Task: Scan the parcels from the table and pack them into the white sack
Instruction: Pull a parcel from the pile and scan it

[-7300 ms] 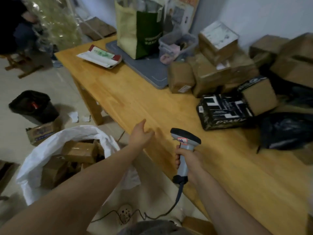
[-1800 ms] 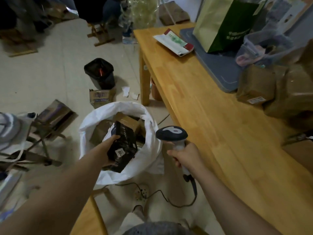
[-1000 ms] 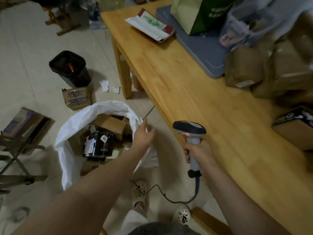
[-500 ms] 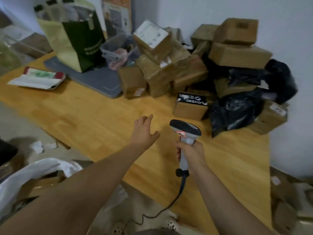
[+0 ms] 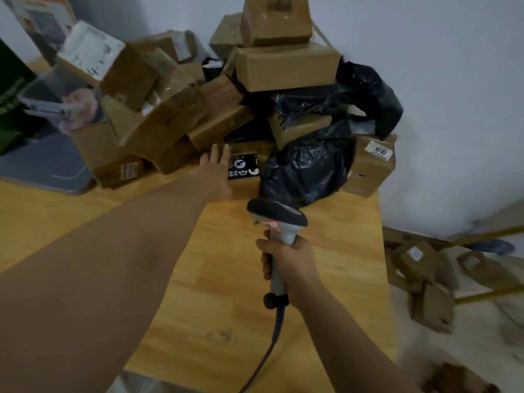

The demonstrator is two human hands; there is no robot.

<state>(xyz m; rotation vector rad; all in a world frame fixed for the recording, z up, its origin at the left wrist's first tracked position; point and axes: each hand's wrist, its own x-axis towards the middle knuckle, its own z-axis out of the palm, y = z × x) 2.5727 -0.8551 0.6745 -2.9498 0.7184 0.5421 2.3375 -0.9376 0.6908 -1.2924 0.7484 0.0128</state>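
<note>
Both out: L grip (image 5: 215,171) flat by box (image 5: 243,169), R grip (image 5: 289,259) holds scanner (image 5: 276,218).

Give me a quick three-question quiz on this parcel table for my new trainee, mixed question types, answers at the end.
1. True or false: the left hand grips a parcel.
2. Which hand holds the scanner? A: left. B: right.
3. Fill in: the plastic bag beside the black-topped box is ___ in colour.

Key: 1 false, its fingers are straight. 2 B, the right hand. 3 black.
</note>
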